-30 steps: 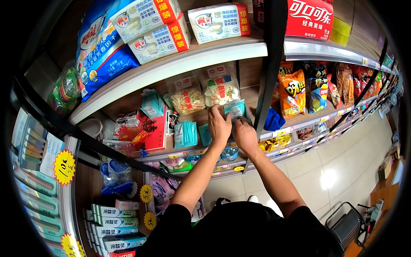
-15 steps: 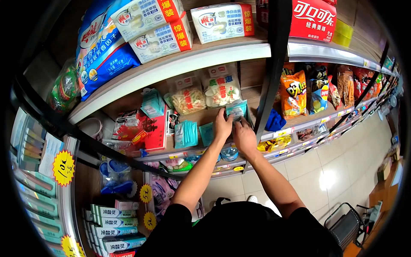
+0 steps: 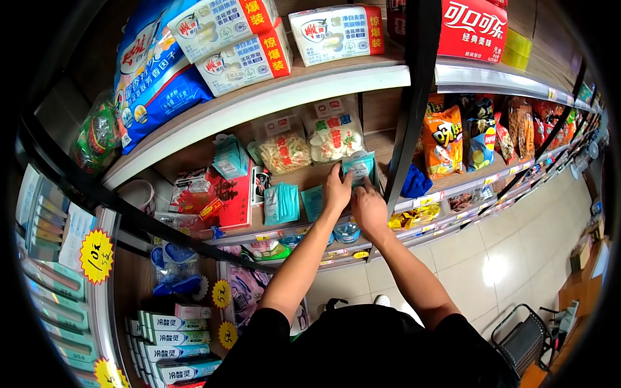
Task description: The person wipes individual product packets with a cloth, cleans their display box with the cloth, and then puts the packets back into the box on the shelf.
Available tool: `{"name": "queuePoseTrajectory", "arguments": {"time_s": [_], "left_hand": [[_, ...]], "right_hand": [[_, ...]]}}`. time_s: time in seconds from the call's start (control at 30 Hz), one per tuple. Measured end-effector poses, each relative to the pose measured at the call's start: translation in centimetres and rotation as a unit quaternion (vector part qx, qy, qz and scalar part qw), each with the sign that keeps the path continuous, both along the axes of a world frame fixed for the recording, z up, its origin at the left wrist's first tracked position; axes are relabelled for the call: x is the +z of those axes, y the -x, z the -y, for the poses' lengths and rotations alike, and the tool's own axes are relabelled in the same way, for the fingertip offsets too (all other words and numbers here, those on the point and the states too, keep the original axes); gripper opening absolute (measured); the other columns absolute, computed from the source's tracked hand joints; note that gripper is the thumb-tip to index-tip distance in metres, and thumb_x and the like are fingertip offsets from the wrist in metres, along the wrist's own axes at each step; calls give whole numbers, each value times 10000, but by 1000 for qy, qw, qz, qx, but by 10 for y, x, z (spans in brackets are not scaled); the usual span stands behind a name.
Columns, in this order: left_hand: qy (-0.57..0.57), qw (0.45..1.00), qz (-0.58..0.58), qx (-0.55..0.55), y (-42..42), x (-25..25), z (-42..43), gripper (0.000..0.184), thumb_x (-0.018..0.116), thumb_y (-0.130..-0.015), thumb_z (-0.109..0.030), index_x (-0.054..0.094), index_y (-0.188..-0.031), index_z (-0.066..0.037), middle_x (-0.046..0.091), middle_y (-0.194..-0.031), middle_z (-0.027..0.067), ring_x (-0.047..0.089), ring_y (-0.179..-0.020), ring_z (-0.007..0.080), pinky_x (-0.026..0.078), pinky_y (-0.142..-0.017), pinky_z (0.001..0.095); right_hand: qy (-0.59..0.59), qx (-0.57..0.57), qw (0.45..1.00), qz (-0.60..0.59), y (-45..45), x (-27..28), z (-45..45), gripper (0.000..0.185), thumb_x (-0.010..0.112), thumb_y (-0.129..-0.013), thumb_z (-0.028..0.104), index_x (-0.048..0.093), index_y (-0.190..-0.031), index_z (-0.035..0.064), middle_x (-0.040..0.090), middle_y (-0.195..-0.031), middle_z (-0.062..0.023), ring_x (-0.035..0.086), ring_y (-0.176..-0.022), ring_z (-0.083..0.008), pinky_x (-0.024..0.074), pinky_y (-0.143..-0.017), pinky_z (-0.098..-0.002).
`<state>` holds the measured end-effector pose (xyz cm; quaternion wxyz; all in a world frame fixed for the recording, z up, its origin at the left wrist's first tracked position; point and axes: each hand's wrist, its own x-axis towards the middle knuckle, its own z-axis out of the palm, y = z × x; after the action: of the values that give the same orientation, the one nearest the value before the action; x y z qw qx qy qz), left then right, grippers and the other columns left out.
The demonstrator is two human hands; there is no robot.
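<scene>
On the middle shelf, my left hand [image 3: 336, 191] and my right hand [image 3: 369, 205] are side by side at a stack of teal packets [image 3: 359, 165]. Both hands have their fingers closed at the stack's near and left edges. Another teal packet [image 3: 313, 202] lies flat just left of my left hand. Further left is a fanned group of teal packets [image 3: 281, 204], with one more bundle [image 3: 231, 156] lying on a red packet [image 3: 236, 202]. Behind my hands are two clear bags of pale food, a left one [image 3: 284, 150] and a right one [image 3: 334, 136].
Boxed soap [image 3: 336, 35] and a blue detergent bag [image 3: 158, 84] stand on the shelf above. A black upright post [image 3: 410, 103] rises right of my hands, with snack bags [image 3: 444, 142] beyond. Toothpaste boxes [image 3: 178, 352] sit lower left, a chair [image 3: 524, 339] lower right.
My left hand has shifted slightly down and its fingers have drawn in by the teal stack. My right hand stays at the stack with small finger movements.
</scene>
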<state>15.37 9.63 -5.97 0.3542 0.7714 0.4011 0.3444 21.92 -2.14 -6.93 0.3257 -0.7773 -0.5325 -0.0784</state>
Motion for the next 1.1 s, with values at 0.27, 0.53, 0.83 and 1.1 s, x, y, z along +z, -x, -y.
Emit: {"name": "queuePoseTrajectory", "arguments": {"time_s": [0.27, 0.53, 0.83, 1.1], "left_hand": [[-101, 994, 3, 34, 75, -9, 9, 430, 673, -990, -234, 598, -1369, -46, 677, -1285, 219, 651, -1189, 387, 512, -1018, 473], [-182, 967, -179, -19, 108, -35, 39, 418, 709, -956, -260, 659, -1301, -30, 557, -1457, 253, 497, -1364, 456, 423, -1138, 520], [-132, 963, -232, 44, 79, -4, 29, 496, 800, -866, -316, 654, -1275, -77, 622, -1318, 179, 570, -1215, 416, 477, -1008, 574], [-125, 945, -300, 38, 53, 0, 27, 432, 708, -848, -103, 557, -1248, -43, 602, -1274, 253, 608, -1179, 497, 547, -931, 579]], "right_hand": [[-111, 77, 988, -71, 23, 10, 46, 106, 705, -921, 89, 675, -994, 17, 697, -1263, -184, 714, -1000, -369, 589, -856, -451], [-110, 140, 973, -146, 59, -8, 62, 133, 688, -940, 100, 691, -1050, 24, 723, -1154, -160, 701, -1016, -381, 563, -890, -456], [-46, 121, 956, -262, 68, -2, 49, 249, 673, -958, 112, 652, -1190, 24, 694, -1204, -193, 665, -1098, -410, 524, -937, -455], [-60, 120, 960, -245, 69, -9, 60, 210, 673, -957, 128, 673, -1142, 28, 690, -1237, -194, 663, -1115, -410, 531, -951, -452]]}}
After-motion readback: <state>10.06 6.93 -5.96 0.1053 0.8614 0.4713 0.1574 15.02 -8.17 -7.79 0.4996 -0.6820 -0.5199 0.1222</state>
